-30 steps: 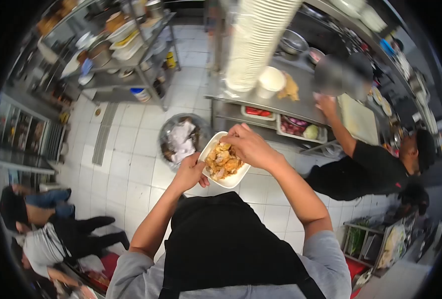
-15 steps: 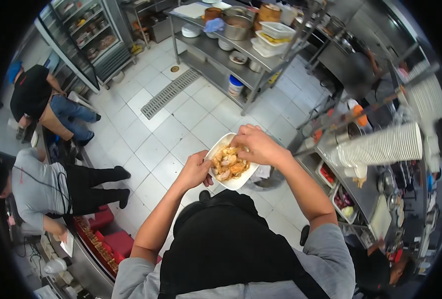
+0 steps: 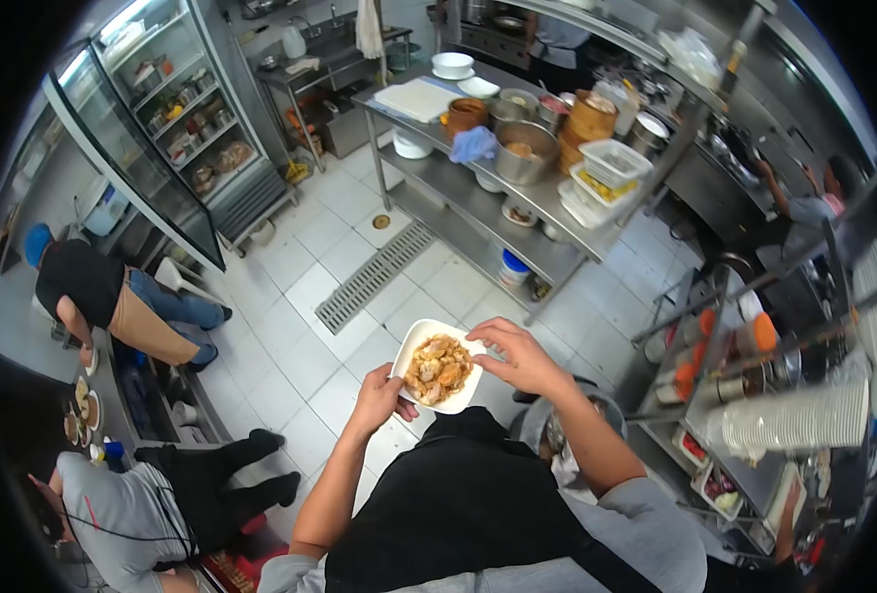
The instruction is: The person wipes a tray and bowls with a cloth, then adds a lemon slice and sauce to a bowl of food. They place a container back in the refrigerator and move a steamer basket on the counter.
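Note:
A white square bowl (image 3: 441,403) of chunky, sauce-coated food (image 3: 438,368), which looks like chicken pieces, is in front of my apron. My left hand (image 3: 379,399) grips its lower left side, with the thumb up along the rim and the fingers beneath. At the opposite side, my right hand (image 3: 517,358) is half curled with its fingers apart. Its fingertips are right at the bowl's right rim, and no piece of food shows between them.
Below my right forearm is a grey bin (image 3: 532,431). Ahead stands a steel table (image 3: 418,128) with pots and trays. Stacked white bowls (image 3: 794,427) fill a rack on the right. Two people (image 3: 78,287) (image 3: 127,509) work at the left counter; a fridge door (image 3: 147,163) stands open.
My right hand has come out of the food to the bowl's right rim. My view has shifted, showing more of the back of the kitchen. My left hand keeps its grip on the bowl.

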The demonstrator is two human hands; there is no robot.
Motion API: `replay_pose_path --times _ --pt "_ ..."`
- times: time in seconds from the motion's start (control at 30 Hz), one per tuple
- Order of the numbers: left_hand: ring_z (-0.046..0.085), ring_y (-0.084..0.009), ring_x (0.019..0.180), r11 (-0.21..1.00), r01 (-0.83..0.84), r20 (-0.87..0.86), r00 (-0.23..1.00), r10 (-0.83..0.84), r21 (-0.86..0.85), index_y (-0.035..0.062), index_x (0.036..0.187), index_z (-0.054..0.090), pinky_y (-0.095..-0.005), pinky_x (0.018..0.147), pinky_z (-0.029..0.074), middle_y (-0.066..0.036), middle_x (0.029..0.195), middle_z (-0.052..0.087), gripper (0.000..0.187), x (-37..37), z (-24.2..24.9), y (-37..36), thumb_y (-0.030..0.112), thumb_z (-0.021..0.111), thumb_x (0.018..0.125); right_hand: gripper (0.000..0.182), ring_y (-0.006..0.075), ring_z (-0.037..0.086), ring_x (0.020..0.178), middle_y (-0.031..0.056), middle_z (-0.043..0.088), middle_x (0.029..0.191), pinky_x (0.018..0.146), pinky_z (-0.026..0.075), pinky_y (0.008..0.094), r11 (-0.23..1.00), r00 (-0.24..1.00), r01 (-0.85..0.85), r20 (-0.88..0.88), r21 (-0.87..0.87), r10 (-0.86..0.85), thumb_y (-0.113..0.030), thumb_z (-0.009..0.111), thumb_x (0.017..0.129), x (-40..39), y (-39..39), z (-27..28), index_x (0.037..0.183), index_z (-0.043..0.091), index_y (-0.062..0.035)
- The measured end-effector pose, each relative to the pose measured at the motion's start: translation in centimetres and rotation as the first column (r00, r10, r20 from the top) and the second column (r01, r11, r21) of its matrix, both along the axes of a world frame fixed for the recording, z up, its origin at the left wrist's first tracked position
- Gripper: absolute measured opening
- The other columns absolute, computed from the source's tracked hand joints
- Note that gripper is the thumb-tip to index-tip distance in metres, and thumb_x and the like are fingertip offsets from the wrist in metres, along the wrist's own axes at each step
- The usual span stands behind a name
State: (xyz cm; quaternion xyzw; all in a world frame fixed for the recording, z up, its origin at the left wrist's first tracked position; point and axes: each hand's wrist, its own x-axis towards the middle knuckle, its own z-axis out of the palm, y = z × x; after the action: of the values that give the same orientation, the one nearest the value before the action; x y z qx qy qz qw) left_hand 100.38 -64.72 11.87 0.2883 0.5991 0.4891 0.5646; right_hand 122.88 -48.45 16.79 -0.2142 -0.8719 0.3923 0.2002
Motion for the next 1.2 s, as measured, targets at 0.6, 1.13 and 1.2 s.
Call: replay_pose_path --times 0.6,1.13,1.2 --pt "0.066 -0.0293 0.053 0.955 -0.292 0.039 0.955 0.294 -0.043 -0.0162 0.109 0.046 -0.0346 0.045 0.058 -0.028 0.080 0.064 0.031 -33.2 -7.5 22.7 0.007 0.040 0.089 0.026 0.0221 0.067 0.076 0.0101 0.070 0.092 0.070 0.053 0.0343 0.985 0.976 0.173 0.142 -0.025 -0.168 -0.019 0.070 0.083 -27.5 36.5 -2.6 0.104 0.066 -0.0057" --pt "0.069 -0.0287 0.060 0.995 0.096 0.138 0.986 -0.095 -0.001 -0.0119 0.111 0.048 -0.0362 0.051 0.060 -0.026 0.082 0.066 0.027 -46.5 -5.9 64.3 0.009 0.040 0.095 0.034 0.0277 0.069 0.077 0.0143 0.070 0.083 0.071 0.053 0.0360 0.283 0.314 0.931 -0.109 0.229 -0.943 -0.026 0.075 0.076 -21.0 71.8 -6.8 0.094 0.064 0.0005" --pt "0.070 -0.0296 0.063 0.989 0.148 0.145 0.979 -0.143 -0.023 -0.0118 0.111 0.048 -0.0359 0.053 0.061 -0.026 0.083 0.066 0.027 -47.1 -5.7 68.6 0.008 0.040 0.093 0.038 0.0299 0.069 0.080 0.0157 0.070 0.085 0.073 0.053 0.0375 0.242 0.260 0.920 -0.018 0.307 -0.966 -0.028 0.076 0.074 -21.0 75.1 -7.5 0.096 0.065 0.0005"
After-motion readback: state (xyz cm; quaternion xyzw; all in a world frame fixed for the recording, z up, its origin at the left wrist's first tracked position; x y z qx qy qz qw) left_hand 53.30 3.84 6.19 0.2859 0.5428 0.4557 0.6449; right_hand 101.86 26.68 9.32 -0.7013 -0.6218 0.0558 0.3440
